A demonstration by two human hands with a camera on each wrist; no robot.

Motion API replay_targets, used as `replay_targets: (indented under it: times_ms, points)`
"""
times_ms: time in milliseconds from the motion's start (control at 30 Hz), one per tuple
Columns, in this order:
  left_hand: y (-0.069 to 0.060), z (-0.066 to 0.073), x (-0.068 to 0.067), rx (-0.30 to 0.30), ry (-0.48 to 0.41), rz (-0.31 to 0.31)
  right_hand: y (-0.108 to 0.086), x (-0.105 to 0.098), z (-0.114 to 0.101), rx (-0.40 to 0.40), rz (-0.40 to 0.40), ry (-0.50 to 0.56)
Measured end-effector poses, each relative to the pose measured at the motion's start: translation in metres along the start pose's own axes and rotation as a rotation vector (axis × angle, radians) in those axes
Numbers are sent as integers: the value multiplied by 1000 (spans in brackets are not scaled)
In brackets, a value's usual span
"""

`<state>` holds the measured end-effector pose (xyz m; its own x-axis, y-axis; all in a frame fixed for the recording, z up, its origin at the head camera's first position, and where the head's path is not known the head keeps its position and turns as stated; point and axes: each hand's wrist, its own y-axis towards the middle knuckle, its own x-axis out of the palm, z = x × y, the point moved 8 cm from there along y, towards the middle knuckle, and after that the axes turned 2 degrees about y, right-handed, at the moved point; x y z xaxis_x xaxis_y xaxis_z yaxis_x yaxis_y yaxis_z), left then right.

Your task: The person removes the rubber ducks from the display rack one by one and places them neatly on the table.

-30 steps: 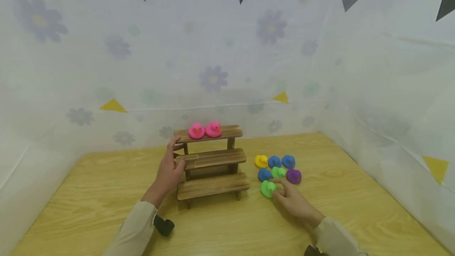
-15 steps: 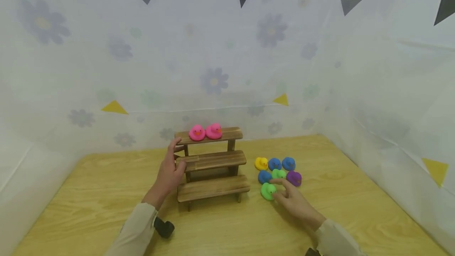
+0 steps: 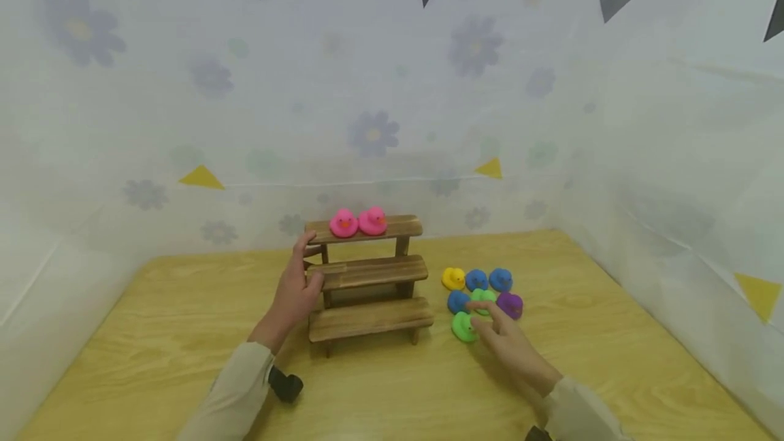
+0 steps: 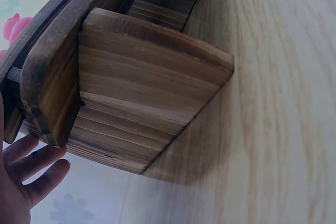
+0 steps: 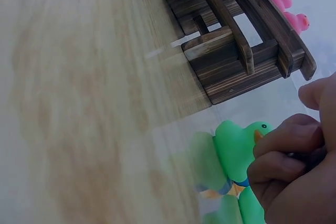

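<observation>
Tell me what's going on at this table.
A person is working with small toy ducks and a three-tier wooden stand. The left-hand grip holds the stand by its left end. Two pink ducks sit on the top tier. The right-hand grip is at the nearest green duck; whether it touches it, I can't tell. That duck is on the table right of the stand, with another green, a yellow, three blue and a purple one.
</observation>
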<state>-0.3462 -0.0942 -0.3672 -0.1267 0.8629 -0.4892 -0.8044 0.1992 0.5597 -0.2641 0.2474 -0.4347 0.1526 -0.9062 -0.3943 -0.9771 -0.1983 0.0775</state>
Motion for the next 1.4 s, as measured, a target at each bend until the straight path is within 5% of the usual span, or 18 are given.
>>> replay_targets:
  times_ms: [500, 1400]
  points:
    - [-5, -8, -4, -44, 22, 5, 15, 2, -18, -99, -54, 21]
    - [-4, -4, 0, -21, 10, 14, 35, 4, -46, -54, -80, 87]
